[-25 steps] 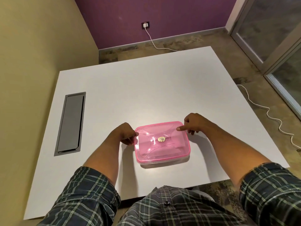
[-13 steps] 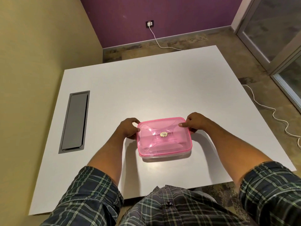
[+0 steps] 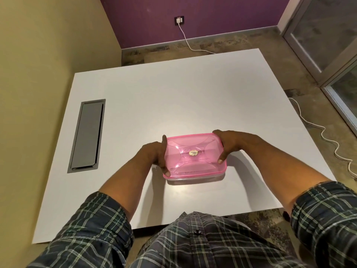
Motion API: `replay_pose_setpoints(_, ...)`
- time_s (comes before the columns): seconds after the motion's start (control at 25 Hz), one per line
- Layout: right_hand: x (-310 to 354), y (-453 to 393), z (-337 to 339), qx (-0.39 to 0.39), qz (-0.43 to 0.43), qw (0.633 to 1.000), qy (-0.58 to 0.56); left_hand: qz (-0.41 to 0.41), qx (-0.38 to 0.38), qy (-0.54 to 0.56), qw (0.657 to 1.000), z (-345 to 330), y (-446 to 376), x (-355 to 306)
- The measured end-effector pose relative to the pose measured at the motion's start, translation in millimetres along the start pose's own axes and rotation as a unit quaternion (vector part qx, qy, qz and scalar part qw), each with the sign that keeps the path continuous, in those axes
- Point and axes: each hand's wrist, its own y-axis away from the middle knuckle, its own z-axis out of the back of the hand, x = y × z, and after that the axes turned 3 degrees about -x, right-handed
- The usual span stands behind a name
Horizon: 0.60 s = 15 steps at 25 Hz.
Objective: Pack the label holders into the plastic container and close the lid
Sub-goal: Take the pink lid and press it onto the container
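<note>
The white bench (image 3: pixel 193 93) carries a pink-lidded plastic container (image 3: pixel 195 167) near its near edge. A grey hatch (image 3: pixel 87 135) sits flush along its left edge.

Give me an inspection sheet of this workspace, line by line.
Surface: white table with a grey cable hatch on its left.
Job's things: plastic container on the table, pink lid on it; label holders not visible.
Clutter: nothing seen.
Hands: left hand and right hand hold the container's short ends, thumbs on the lid.
Cables: white cable from the wall socket; another across the floor, right.
Surroundings: purple wall, yellow wall, glass doors.
</note>
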Motion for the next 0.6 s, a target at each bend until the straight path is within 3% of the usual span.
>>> replay_pose_setpoints(0.36, 11, 14, -10, 0.027, -0.034, 0.991, 0.126, -0.052, -0.060, -0.056, 0.995, -19, 8, 10)
replay_pose_setpoints(0.6, 20, 18, -12, 0.043, -0.050, 0.981, 0.185, -0.028, -0.089, -0.106, 0.990, -17, 7, -1)
